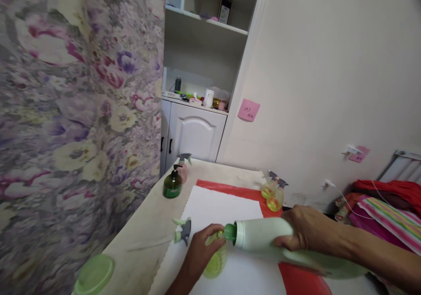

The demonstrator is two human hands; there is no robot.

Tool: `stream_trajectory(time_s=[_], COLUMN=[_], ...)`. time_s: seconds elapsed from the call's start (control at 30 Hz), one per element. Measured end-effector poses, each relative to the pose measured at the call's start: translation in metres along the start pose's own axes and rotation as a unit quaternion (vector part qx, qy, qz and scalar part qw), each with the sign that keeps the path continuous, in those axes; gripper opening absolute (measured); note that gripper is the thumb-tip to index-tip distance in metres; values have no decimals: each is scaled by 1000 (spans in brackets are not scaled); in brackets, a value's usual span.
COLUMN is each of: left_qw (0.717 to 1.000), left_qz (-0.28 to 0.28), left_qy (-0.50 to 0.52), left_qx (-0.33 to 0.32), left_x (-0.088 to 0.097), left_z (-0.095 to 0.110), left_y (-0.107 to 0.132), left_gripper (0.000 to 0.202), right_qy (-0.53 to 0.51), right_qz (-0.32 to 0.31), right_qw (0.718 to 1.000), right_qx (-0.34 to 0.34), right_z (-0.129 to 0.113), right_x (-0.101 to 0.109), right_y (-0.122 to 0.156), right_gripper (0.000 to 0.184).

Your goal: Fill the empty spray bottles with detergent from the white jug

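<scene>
My right hand (307, 229) grips a large pale green jug (263, 238), tipped on its side with its green spout against the mouth of a small yellow-green bottle (217, 260). My left hand (202, 249) is wrapped round that small bottle, holding it over a white sheet (213, 207). A loose spray head (182, 231) with its tube lies on the table just left of my left hand.
A dark green pump bottle (173, 184) and a pink spray bottle (183, 163) stand at the table's left edge. Two yellow spray bottles (274, 194) stand by the wall. A green lid (94, 275) lies near left. Floral curtain (75, 111) hangs left; bedding (388, 211) lies right.
</scene>
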State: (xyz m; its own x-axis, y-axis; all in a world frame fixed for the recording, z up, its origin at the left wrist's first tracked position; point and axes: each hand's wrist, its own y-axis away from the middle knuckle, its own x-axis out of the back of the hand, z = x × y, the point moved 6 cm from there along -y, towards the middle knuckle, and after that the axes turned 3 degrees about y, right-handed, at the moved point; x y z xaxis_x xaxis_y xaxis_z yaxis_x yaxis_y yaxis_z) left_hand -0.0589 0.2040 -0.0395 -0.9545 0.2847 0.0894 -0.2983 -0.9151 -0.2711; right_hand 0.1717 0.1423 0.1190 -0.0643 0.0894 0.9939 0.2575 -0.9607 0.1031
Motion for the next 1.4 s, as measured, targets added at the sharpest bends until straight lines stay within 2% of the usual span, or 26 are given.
stream_trajectory(time_s=[0.43, 1.4], left_qw=[1000, 1000], left_qz=[-2, -3], left_qy=[7, 4], left_qx=[6, 6], left_x=[-1, -1], left_z=[-3, -5], left_y=[-1, 0], left_gripper=[17, 18], right_qy=[3, 61], right_qz=[-7, 7], right_qw=[1000, 998], right_qx=[-6, 0], right_z=[1, -6], right_x=[1, 4], right_y=[-1, 1], right_gripper=[62, 57])
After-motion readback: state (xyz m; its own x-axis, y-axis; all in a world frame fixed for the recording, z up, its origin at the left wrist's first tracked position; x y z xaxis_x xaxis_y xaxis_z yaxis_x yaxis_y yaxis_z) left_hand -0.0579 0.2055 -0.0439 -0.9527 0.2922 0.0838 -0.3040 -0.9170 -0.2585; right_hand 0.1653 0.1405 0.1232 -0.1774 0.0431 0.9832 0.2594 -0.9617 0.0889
